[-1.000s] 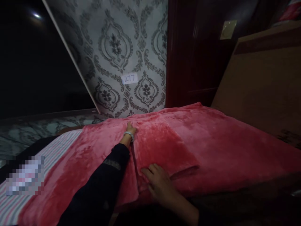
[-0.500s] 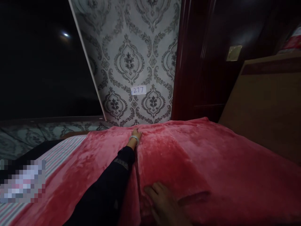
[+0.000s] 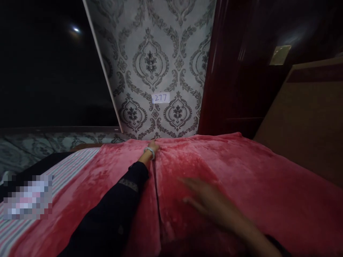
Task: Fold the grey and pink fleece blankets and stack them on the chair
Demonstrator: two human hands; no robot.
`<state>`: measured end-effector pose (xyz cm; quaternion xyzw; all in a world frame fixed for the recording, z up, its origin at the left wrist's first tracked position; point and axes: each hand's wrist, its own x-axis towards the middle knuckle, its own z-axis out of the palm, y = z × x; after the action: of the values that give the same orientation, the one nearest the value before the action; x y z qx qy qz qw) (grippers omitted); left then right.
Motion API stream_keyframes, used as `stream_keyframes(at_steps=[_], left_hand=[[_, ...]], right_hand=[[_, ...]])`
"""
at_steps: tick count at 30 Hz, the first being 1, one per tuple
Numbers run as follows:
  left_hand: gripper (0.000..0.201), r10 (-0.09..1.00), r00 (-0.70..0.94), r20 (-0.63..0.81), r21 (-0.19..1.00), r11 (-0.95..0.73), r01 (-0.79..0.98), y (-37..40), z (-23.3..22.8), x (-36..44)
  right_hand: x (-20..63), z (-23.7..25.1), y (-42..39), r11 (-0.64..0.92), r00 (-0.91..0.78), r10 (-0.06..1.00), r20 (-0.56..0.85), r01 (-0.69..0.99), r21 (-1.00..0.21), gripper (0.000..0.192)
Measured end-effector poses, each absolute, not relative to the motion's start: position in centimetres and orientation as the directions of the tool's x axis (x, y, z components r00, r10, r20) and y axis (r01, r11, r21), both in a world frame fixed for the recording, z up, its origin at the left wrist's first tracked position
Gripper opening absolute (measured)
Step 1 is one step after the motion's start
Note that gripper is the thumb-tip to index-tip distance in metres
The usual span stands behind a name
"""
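A red plush blanket [image 3: 241,178] is spread in front of me, with a dark line where two edges meet running from the far side toward me. At the far end of that line, my left hand [image 3: 153,145], with a pale bracelet at its wrist, is closed on the blanket. My right hand [image 3: 205,196] is over the blanket's nearer middle part, fingers stretched out and slightly blurred. Nothing shows in it. Whether it touches the fabric, I cannot tell.
Striped cloth [image 3: 77,164] shows beyond the blanket's left side, with a blurred-out item [image 3: 28,200] on it. A large dark screen [image 3: 53,71] stands at left. Behind are patterned wallpaper [image 3: 150,60] and a dark red door [image 3: 235,78]. A cardboard box [image 3: 308,117] stands at right.
My right hand has come off the blanket's near edge and moved forward and right, its fingers straightening. My left hand stays at the far end. The view has shifted slightly.
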<state>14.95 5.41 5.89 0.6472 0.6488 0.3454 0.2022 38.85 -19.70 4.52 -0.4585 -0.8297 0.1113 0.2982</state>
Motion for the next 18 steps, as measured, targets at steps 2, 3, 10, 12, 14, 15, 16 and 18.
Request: stream_keyframes(at_steps=[2,3,10,12,14,15,16,18], left_hand=[[0.042,0.978,0.012,0.210,0.656,-0.151,0.739,4.2,6.8,14.7],[0.046,0.976,0.065,0.209,0.626,-0.185,0.757,3.4,7.0,14.6],[0.070,0.951,0.297,0.081,0.380,-0.305,0.873,-3.5,3.2,16.0],[0.075,0.945,0.325,0.026,0.236,-0.322,0.917,-4.8,1.4,16.5],[0.075,0.943,0.332,0.027,0.146,-0.333,0.932,-5.6,0.0,16.9],[0.075,0.943,0.331,0.041,0.127,-0.333,0.934,-5.8,-0.4,17.0],[0.075,0.943,0.327,0.053,0.119,-0.331,0.936,-5.9,-0.7,17.0],[0.076,0.945,0.323,0.049,0.124,-0.327,0.937,-5.9,-0.8,17.0]], right_hand=[[39.8,6.0,-15.7,0.555,-0.392,0.815,0.426,0.738,-0.384,0.056],[39.8,6.6,-13.5,0.554,-0.405,0.815,0.413,0.753,-0.355,0.059],[36.0,5.2,-2.2,0.191,-0.167,0.975,0.145,0.966,-0.171,0.065],[35.6,2.5,-1.5,0.130,-0.111,0.983,0.150,0.983,-0.127,0.061],[35.7,-0.2,-1.3,0.108,-0.090,0.981,0.170,0.989,-0.100,0.059],[35.8,-1.2,-1.2,0.105,-0.086,0.980,0.182,0.990,-0.097,0.059],[36.0,-2.1,-1.1,0.106,-0.085,0.977,0.195,0.989,-0.098,0.059],[36.2,-2.9,-1.0,0.111,-0.087,0.974,0.208,0.988,-0.105,0.059]])
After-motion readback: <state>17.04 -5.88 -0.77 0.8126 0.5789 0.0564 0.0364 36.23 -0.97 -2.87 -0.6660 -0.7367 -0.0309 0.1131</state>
